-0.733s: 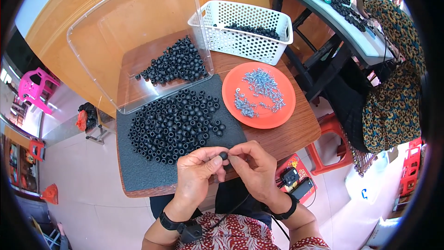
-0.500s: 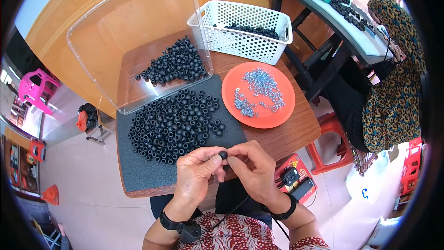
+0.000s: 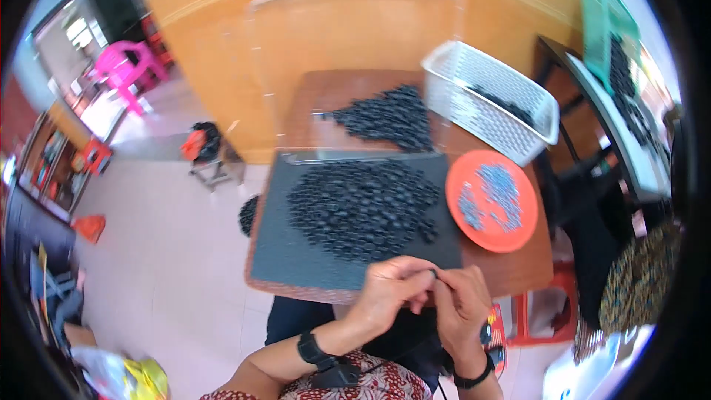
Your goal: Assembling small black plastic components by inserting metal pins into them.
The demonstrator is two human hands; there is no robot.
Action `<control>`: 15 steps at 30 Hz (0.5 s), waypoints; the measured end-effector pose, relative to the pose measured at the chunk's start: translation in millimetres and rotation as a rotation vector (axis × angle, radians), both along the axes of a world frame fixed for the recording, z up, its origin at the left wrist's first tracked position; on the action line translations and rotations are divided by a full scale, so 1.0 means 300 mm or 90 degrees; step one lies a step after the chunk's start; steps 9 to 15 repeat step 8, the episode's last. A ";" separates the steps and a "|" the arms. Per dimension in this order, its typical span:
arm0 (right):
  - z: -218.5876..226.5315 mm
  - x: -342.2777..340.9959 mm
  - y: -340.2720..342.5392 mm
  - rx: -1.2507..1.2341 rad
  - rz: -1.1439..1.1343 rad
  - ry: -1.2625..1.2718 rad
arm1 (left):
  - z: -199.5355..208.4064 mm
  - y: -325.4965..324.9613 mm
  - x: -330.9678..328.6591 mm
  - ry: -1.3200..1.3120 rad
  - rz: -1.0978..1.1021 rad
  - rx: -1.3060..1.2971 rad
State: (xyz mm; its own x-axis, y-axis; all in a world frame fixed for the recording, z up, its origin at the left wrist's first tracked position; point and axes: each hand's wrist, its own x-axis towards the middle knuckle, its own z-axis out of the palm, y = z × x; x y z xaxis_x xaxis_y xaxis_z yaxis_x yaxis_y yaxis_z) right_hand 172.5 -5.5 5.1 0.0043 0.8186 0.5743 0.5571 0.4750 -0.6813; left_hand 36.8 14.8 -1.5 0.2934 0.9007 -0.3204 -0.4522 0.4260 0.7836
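Note:
Just over the table's front edge, my left hand (image 3: 385, 295) pinches a small round black bead-like piece (image 3: 432, 274) between thumb and fingers. My right hand (image 3: 461, 302) meets it there with its fingertips pressed together at the piece; whatever they grip is hidden. Beyond the hands, a wide pile of hollow black pieces (image 3: 363, 207) covers much of a dark grey mat (image 3: 296, 270). To the right lies an orange-red plate (image 3: 481, 241) bearing small silvery bits in loose heaps, too small to make out.
A clear plastic bin (image 3: 259, 74) lies on its side, with more black pieces (image 3: 389, 118) spilled inside. Behind the plate stands a white perforated basket (image 3: 481, 122). At the right are another table (image 3: 622, 133), a red stool (image 3: 555, 318) and a person in patterned clothing (image 3: 641, 281).
The view has swung left, so the table and hands appear farther right and the picture is blurred. Both hands stay together at the black piece.

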 end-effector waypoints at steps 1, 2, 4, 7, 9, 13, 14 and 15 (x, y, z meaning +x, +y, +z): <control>0.007 -0.007 -0.009 0.017 0.000 -0.017 | 0.003 -0.006 -0.001 0.010 -0.012 0.018; 0.011 -0.014 -0.015 0.034 -0.003 -0.034 | 0.000 -0.008 -0.002 0.021 -0.027 0.035; 0.005 -0.030 -0.025 0.063 0.016 -0.073 | -0.025 -0.015 -0.010 -0.006 -0.038 0.057; 0.004 -0.064 -0.041 0.073 0.026 -0.138 | -0.027 -0.039 -0.045 -0.067 -0.021 0.047; 0.010 -0.077 -0.052 0.054 0.021 -0.166 | -0.028 -0.047 -0.064 -0.095 -0.035 0.065; 0.010 -0.077 -0.052 0.054 0.021 -0.166 | -0.028 -0.047 -0.064 -0.095 -0.035 0.065; 0.010 -0.077 -0.052 0.054 0.021 -0.166 | -0.028 -0.047 -0.064 -0.095 -0.035 0.065; 0.010 -0.077 -0.052 0.054 0.021 -0.166 | -0.028 -0.047 -0.064 -0.095 -0.035 0.065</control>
